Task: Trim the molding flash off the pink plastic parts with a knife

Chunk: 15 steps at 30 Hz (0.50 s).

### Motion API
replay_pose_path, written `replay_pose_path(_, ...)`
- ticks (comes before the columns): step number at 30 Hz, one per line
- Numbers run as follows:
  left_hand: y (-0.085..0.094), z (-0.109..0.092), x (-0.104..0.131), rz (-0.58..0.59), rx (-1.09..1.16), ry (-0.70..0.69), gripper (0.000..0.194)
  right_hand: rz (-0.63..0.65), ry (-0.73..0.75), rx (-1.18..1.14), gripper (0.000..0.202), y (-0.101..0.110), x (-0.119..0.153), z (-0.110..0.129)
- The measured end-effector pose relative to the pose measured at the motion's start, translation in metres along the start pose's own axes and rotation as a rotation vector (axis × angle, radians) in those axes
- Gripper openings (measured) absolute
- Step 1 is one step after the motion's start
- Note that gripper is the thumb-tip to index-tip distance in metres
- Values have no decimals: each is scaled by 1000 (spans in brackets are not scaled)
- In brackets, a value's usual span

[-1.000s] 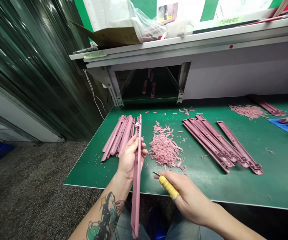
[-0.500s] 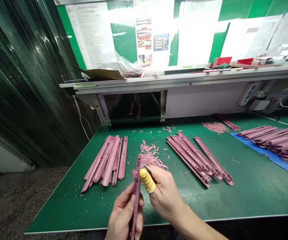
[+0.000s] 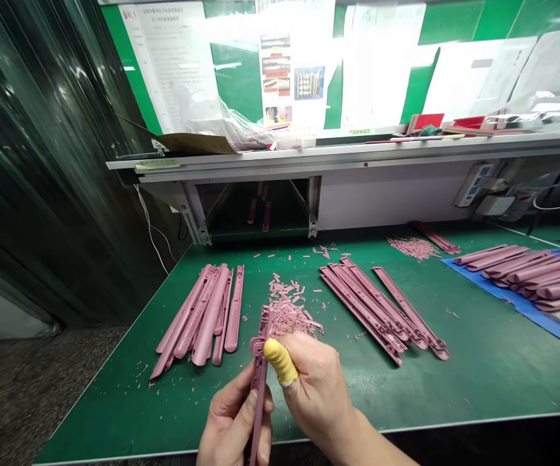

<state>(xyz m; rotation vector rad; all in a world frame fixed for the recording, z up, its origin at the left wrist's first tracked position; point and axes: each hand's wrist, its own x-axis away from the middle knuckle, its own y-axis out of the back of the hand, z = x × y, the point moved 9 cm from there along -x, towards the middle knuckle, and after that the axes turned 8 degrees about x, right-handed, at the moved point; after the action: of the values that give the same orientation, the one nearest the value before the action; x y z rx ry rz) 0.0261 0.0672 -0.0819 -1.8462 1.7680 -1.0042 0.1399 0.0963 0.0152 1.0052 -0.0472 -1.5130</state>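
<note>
A long pink plastic part [image 3: 259, 382] stands tilted in my left hand [image 3: 235, 417], whose fingers wrap round its lower half. My right hand [image 3: 316, 382] is closed beside the part's upper end, its thumb in a yellow finger cover [image 3: 280, 362] against the part. What the right fingers hold is hidden now; a thin dark tool showed there earlier. Behind the hands lies a heap of small pink scraps [image 3: 292, 314]. To the left is a pile of pink parts [image 3: 209, 310], and to the right lie several more [image 3: 364, 307].
Further right, pink parts [image 3: 546, 272] lie on a blue sheet [image 3: 527, 314]. A second scrap heap [image 3: 415, 248] sits at the back right. A metal-edged shelf [image 3: 338, 154] spans the rear of the green table [image 3: 454, 395], with a power strip [image 3: 474, 184] beneath it.
The view has shifted slightly. My right hand has turned over the part's upper end, and the dark tool tip seen before is now hidden. My left hand keeps its grip.
</note>
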Motion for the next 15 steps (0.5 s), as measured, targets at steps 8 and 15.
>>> replay_pose_path(8,-1,-3,3,-62,-62,-9,34,1,6,224,52,5,0,-4)
replay_pose_path(15,-5,-28,-8,-71,-106,-34,51,260,-22,108,26,3,10,-11)
